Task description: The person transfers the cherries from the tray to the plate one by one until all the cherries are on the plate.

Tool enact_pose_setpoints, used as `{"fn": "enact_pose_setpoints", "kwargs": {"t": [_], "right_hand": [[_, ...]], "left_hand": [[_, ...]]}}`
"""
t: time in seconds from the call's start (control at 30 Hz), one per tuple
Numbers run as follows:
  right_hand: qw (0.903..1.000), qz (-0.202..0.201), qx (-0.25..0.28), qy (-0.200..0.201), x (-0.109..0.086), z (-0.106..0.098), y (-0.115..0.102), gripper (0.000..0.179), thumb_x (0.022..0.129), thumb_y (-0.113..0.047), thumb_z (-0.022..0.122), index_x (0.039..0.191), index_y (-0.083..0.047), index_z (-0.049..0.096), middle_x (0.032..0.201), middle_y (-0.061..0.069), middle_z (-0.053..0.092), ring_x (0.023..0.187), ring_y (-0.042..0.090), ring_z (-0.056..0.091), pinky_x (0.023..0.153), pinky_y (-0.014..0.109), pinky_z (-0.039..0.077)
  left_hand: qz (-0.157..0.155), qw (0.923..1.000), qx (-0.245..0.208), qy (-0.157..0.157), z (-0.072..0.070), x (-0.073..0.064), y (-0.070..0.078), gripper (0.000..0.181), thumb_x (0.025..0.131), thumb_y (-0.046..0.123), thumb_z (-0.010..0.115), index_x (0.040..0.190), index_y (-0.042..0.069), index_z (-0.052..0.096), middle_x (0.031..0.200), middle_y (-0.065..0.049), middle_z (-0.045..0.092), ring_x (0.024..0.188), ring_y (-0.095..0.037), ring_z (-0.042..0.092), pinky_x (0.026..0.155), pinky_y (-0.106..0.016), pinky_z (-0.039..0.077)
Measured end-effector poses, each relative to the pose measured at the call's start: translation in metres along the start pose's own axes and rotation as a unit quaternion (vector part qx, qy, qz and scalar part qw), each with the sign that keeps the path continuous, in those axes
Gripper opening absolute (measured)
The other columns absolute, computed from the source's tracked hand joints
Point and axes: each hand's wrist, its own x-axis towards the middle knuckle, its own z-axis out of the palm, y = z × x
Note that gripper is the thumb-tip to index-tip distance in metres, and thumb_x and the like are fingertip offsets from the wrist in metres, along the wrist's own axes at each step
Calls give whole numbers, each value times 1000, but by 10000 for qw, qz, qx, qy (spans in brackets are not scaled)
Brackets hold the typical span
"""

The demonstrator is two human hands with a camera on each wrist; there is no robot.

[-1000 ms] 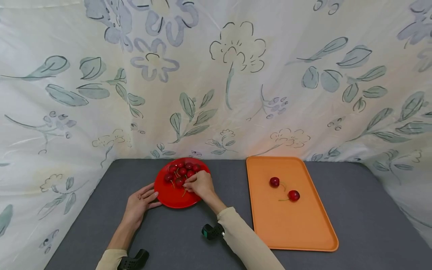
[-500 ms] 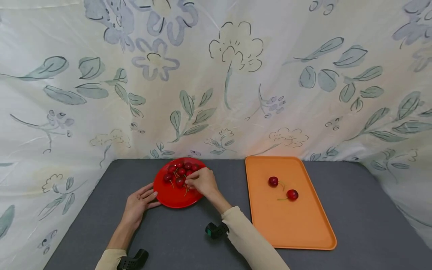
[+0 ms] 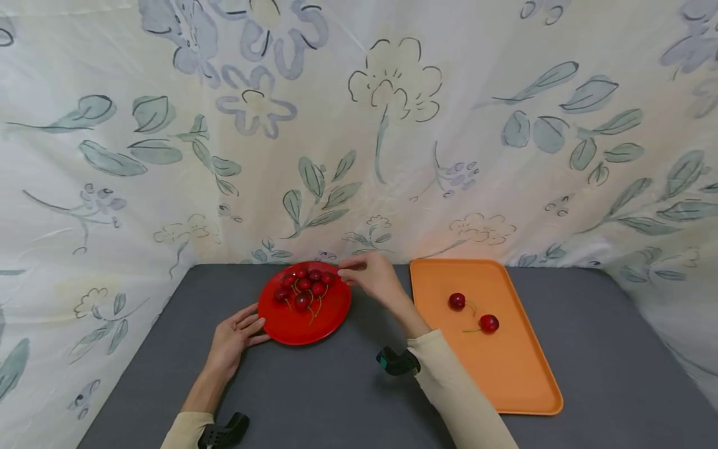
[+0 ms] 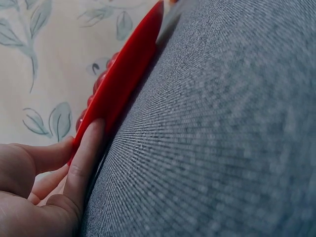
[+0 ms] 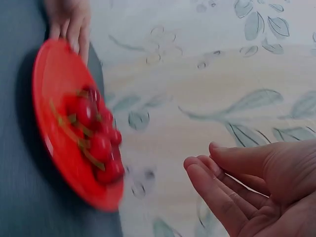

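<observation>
A red plate (image 3: 291, 327) with several dark red cherries (image 3: 303, 288) sits on the grey table. My left hand (image 3: 247, 327) lies flat on the table, fingers straight, touching the plate's left rim (image 4: 128, 74). My right hand (image 3: 350, 272) hovers just above the plate's back right edge, beside the nearest cherry. In the right wrist view its fingers (image 5: 212, 182) are loosely curved with nothing visible between them, and the plate (image 5: 54, 138) lies to their left. An orange tray (image 3: 505, 374) on the right holds two cherries (image 3: 457, 302) (image 3: 489, 323).
A flowered cloth (image 3: 392, 125) hangs as a wall behind and to both sides of the table. Bare grey tabletop (image 3: 325, 386) lies between plate, tray and the front edge. Black wrist cameras (image 3: 397, 362) ride on both forearms.
My right hand has lifted off the cherries and moved right and back, to the plate's far right edge. The left hand and plate have stayed put.
</observation>
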Motion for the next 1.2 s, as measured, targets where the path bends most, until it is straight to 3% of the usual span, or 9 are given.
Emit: {"fn": "enact_pose_setpoints", "kwargs": {"t": [0.1,0.33,0.53,0.67,0.8,0.93,1.1,1.2], "right_hand": [[9994,-187,-255,148,-8,-24,6,19,88,-5,73,105,4,74,95,16,73,83,32,72,72,31,62],[9970,-250,-667,295,-30,-82,34,24,92,-10,69,111,6,72,104,21,71,87,31,71,78,36,61],[9949,81,-855,521,-48,-129,60,31,95,-12,66,119,7,67,111,24,68,96,39,68,83,44,59],[9853,350,-1526,679,-61,-156,71,35,95,-18,67,122,5,66,115,23,67,97,38,68,80,47,59],[9666,493,-2413,712,-73,-175,79,36,93,-20,69,120,4,68,120,24,65,98,38,67,79,50,57],[9538,715,-2874,497,-83,-186,89,35,92,-20,70,117,4,69,113,22,68,98,40,65,81,52,56],[9523,1030,-2870,67,-87,-196,100,34,91,-21,71,113,5,71,102,18,72,88,32,67,68,39,57],[9541,1109,-2781,5,-86,-198,105,33,89,-22,73,110,4,72,94,14,74,80,24,67,63,31,54]], "left_hand": [[4,10000,-19,-2,2,2,-3,52,101,8,55,149,1,36,138,-24,50,97,-5,66,83,-33,59],[43,10000,-30,-6,0,2,-6,53,101,9,55,150,0,36,140,-25,47,98,-5,66,83,-33,59],[81,9999,-20,-87,-3,1,-5,54,101,10,55,150,0,35,141,-27,45,98,-4,66,84,-34,59],[72,9999,-18,-118,-3,1,-5,54,101,10,55,150,0,35,142,-27,44,98,-4,65,84,-34,59],[90,9999,-75,-113,-3,3,-6,55,101,9,56,150,0,34,143,-28,43,99,-3,65,84,-34,59],[123,9998,-64,-121,-3,5,-7,55,101,9,55,150,-1,34,143,-28,43,99,-3,64,84,-33,59],[91,9999,-38,-116,-2,5,-7,54,101,8,54,151,0,34,143,-27,43,99,-3,64,84,-33,59],[81,9999,-20,-88,-1,5,-6,54,101,8,54,150,0,34,142,-27,43,99,-3,64,84,-33,59]]}}
